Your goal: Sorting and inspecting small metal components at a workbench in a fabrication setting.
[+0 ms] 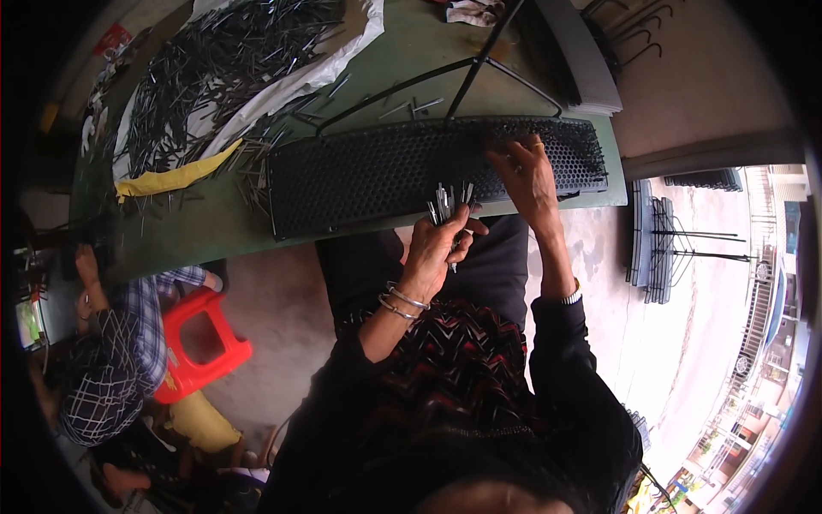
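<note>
A bundle of thin metal pins (pixel 445 202) stands up out of my left hand (pixel 428 254), whose fingers are closed round it just in front of the table's near edge. My right hand (pixel 529 182) is over the right half of a long black panel (pixel 360 176) full of small holes. Its fingertips are drawn together at the panel's surface; whether a pin is between them I cannot make out. Dark pins bristle from the holes at the panel's right end. Black metal legs (pixel 467 84) rise from the panel's far edge.
Loose dark pins (pixel 235 64) are heaped on a white sheet (pixel 295 86) on the green table (pixel 377 56). A yellow strip (pixel 175 174) edges the heap. Grey panels (pixel 575 64) are stacked far right. A red stool (pixel 218 364) and another person (pixel 107 377) are at left.
</note>
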A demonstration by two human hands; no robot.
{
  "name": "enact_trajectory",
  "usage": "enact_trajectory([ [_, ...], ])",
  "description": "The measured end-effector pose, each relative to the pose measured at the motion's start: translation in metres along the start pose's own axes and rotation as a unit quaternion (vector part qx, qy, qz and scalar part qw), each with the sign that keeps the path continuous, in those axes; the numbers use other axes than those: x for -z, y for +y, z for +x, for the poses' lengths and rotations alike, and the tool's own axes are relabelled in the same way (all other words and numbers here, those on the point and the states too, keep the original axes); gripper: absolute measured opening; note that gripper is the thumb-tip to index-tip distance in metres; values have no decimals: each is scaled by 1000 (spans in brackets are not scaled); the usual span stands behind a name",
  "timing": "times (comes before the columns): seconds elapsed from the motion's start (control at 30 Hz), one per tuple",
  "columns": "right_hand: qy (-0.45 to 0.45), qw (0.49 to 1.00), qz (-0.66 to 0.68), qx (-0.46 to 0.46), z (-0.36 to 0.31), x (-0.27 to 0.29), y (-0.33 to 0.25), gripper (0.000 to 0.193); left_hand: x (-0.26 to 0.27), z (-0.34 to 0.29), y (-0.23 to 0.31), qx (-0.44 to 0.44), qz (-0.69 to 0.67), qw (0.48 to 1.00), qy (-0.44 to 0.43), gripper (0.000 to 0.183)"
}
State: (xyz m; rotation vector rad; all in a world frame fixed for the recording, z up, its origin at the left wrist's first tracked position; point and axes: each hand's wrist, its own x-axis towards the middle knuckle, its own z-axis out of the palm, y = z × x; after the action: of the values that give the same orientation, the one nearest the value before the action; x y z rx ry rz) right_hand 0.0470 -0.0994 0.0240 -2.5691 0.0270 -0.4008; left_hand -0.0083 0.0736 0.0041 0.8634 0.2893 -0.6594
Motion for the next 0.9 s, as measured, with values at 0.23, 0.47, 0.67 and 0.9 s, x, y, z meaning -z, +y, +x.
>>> enact_trajectory([
  [0.23, -172, 953, 241, -65, -24, 27, -7, 21, -4, 3, -1, 9, 14, 999, -51, 27],
  [0.47, -249, 886, 344, -187, -26, 35, -16, 22, -2, 0, 7, 55, 42, 994, -89, 29],
  [0.67, -244, 879, 357, -203, -26, 30, -10, 19, 0, 2, 12, 70, 24, 989, -131, 30],
  [0.9, -160, 863, 444, -179, -21, 33, -8, 11, 4, 4, 7, 51, 43, 993, -102, 36],
])
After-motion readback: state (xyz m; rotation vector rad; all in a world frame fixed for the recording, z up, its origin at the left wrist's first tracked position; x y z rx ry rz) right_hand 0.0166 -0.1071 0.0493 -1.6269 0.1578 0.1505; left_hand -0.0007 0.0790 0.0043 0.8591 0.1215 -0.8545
